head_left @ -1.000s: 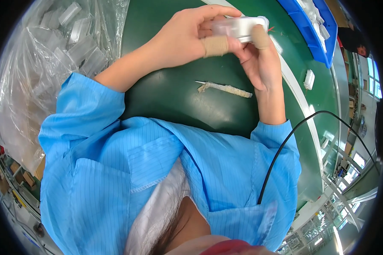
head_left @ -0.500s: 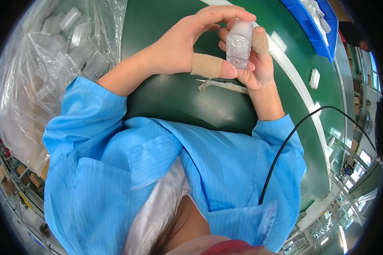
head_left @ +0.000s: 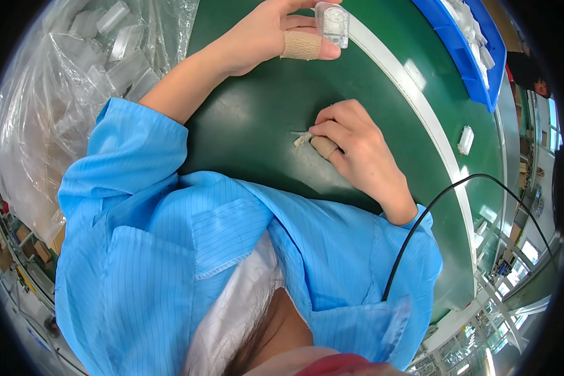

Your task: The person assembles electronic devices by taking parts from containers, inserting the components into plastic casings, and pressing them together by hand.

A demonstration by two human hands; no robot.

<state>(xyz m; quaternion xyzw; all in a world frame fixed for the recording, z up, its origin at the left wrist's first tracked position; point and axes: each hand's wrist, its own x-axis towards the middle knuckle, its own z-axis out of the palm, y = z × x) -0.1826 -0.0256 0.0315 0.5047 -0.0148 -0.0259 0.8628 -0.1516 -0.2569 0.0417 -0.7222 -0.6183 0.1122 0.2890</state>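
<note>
— Progress so far?
— Clear plastic part (head_left: pixel 332 23) held up in left hand (head_left: pixel 266 34), pinched, above green bench (head_left: pixel 257 119).
— And the right hand (head_left: pixel 354 147)?
— Curled narrow, pressing on pale scrap (head_left: pixel 302 140) lying on bench. Seemingly mid-job, scrap not yet lifted.

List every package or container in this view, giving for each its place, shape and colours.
Clear plastic bag: far left, crumpled, full of clear plastic parts.
Blue bin: upper right beyond the green belt, rectangular, holding white pieces.
Small clear case: top centre, boxy, in the left hand.
No labels, signs or screens show.
</note>
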